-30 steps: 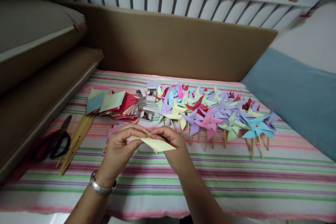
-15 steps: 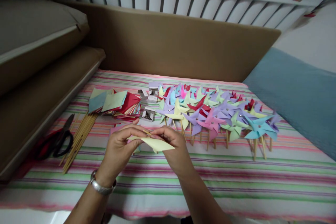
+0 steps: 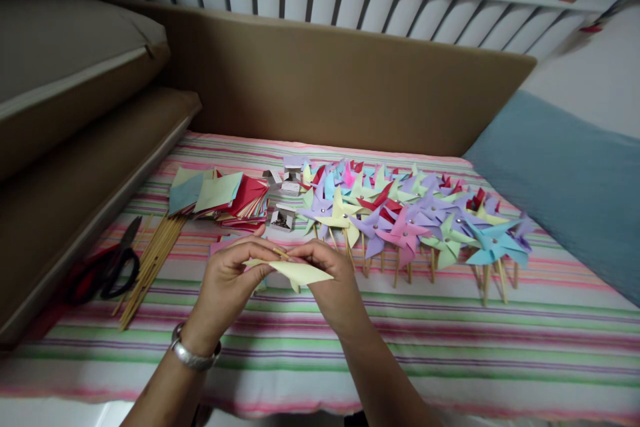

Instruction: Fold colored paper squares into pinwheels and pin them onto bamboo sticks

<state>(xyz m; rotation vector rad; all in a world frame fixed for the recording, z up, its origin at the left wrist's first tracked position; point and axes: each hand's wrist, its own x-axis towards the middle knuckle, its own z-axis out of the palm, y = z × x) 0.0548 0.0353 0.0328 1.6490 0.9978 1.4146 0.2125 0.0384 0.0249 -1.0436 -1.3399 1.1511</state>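
Both of my hands meet at the near middle of the cloth, around a pale yellow paper pinwheel. My left hand is closed on its left side, with the thumb under the paper. On the other side, my right hand is closed with its fingertips at the pinwheel's middle. Between the fingertips shows the end of a thin wooden stick; most of it is hidden. Beyond my hands stand small open white boxes, one of them with small metal pieces inside.
Many finished pinwheels on sticks lie at the right. Stacked coloured paper squares, loose wooden sticks and black-handled scissors lie at the left on the striped cloth. Brown cushions and a brown board border it.
The yellow paper has tilted slightly between my fingers, and a folded tip now points down beneath it. My hands have hardly moved.
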